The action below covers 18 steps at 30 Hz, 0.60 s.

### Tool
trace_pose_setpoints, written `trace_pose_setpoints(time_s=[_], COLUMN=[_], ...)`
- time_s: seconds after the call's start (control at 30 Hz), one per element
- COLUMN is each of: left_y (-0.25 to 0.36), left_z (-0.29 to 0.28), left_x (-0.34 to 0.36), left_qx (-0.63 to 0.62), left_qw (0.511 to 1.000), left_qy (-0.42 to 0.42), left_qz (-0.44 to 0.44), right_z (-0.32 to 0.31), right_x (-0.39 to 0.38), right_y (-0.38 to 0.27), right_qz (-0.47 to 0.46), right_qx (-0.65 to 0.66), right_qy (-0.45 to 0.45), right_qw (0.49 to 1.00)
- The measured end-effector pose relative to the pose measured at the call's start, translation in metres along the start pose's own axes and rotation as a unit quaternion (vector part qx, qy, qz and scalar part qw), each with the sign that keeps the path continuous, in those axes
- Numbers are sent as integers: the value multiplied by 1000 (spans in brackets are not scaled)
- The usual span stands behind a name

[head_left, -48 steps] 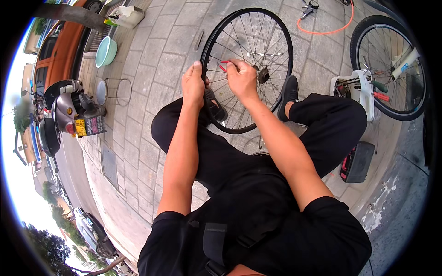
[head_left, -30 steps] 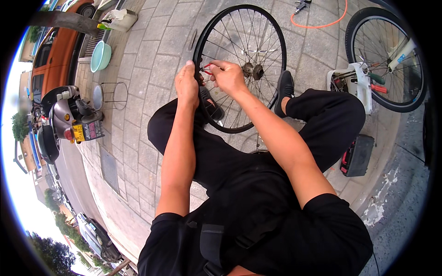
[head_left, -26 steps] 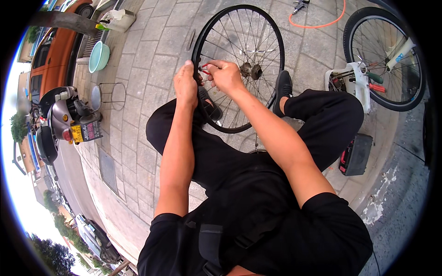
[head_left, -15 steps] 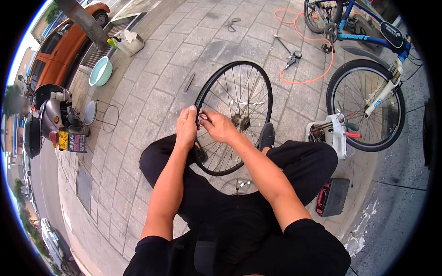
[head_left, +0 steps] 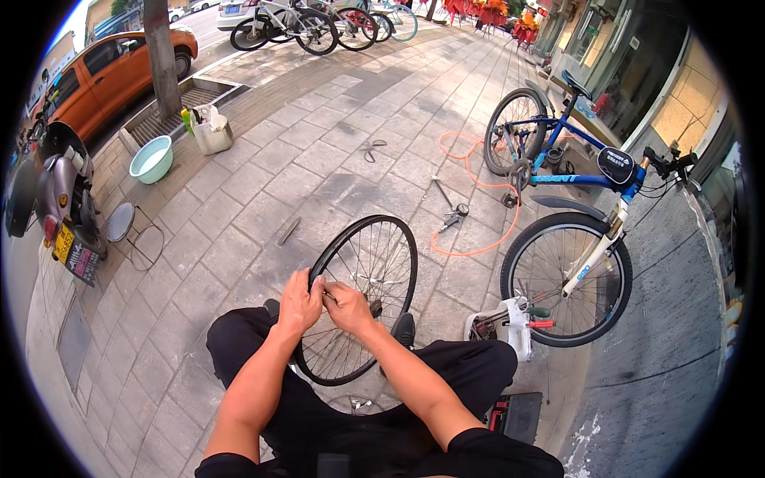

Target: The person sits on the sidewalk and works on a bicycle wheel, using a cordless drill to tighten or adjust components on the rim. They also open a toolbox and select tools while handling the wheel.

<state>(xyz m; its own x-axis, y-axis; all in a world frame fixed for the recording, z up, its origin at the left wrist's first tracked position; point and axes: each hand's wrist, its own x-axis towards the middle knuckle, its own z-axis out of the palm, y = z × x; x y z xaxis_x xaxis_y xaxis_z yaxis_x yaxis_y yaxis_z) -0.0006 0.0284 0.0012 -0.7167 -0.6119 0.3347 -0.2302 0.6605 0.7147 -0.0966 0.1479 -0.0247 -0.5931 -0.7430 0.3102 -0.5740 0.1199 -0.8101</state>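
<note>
A bicycle wheel (head_left: 411,263) with black rim and thin spokes leans between my legs, near the black shoe (head_left: 402,328). My left hand (head_left: 299,299) is closed around the left side of its rim, thumb on the inner face. Just inside the rim, my right hand (head_left: 343,304) is closed, fingertips beside my left thumb at the spokes; what it holds is hidden by the fingers.
A blue bicycle (head_left: 574,180) and white tool caddy (head_left: 518,334) stand at my right, a dark case (head_left: 522,414) below. An orange hose (head_left: 470,252) and pump tool (head_left: 454,213) lie ahead. Left are a scooter (head_left: 68,211), stool (head_left: 121,221) and basin (head_left: 151,159).
My view has tilted up, bringing the street and bicycles into sight. My right hand has moved left to the rim; the small red tool seen earlier in its fingers is now hidden.
</note>
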Motion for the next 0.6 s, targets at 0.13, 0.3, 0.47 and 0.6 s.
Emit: trace_pose_setpoints(time_s=[0.13,0.3,0.47,0.6], left_y=[-4,9,-2,-1], left_z=[1,1,9,7], left_x=[-1,0,-1,1], left_qx=[35,55,51,25], left_qw=[999,998,999,999], left_qy=[-5,-3,9,-26], left_qz=[0,-9,-14,-33], right_z=[-12,-16,-8,-17], right_x=[16,15,11,17], right_y=[6,15,17,24], right_qz=[124,225,265,285], right_qx=[174,268,344,392], right_qy=[-127,-136,-133,-189], right_qw=[969,927,891,854])
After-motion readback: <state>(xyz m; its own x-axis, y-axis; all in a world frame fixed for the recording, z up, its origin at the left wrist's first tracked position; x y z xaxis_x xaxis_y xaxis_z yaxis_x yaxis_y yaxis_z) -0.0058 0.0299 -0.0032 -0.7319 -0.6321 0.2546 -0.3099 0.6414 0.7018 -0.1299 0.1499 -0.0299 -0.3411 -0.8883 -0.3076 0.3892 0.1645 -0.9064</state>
